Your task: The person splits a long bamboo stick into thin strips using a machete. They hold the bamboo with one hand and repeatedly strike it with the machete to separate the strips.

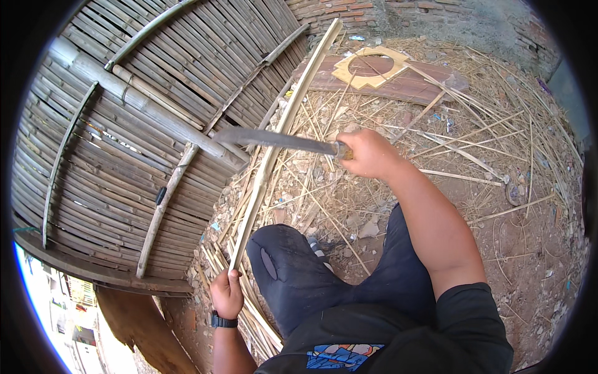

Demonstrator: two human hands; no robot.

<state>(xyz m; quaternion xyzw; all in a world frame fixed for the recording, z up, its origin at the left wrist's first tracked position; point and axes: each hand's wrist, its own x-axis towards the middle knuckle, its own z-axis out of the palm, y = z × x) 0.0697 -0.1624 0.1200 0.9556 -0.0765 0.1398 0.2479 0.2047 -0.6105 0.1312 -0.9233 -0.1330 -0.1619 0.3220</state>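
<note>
My left hand [227, 295], with a dark watch at its wrist, is closed round the near end of a long split bamboo strip [303, 85]. The pale strip slants up and away past my left knee toward the brick wall. My right hand [369, 153] grips the handle of a machete [280, 139]. Its long dark blade points left and crosses over the strip about midway; whether the two touch, I cannot tell. The blade's tip end is slightly blurred.
A bamboo slat wall [149, 118] rises on the left. Cut bamboo strips [258, 315] lie beside my left leg. Thin slivers litter the dirt floor. Farther off, a yellow frame with a round hole [396, 73] lies on a brown board [430, 90] before a brick wall [436, 22].
</note>
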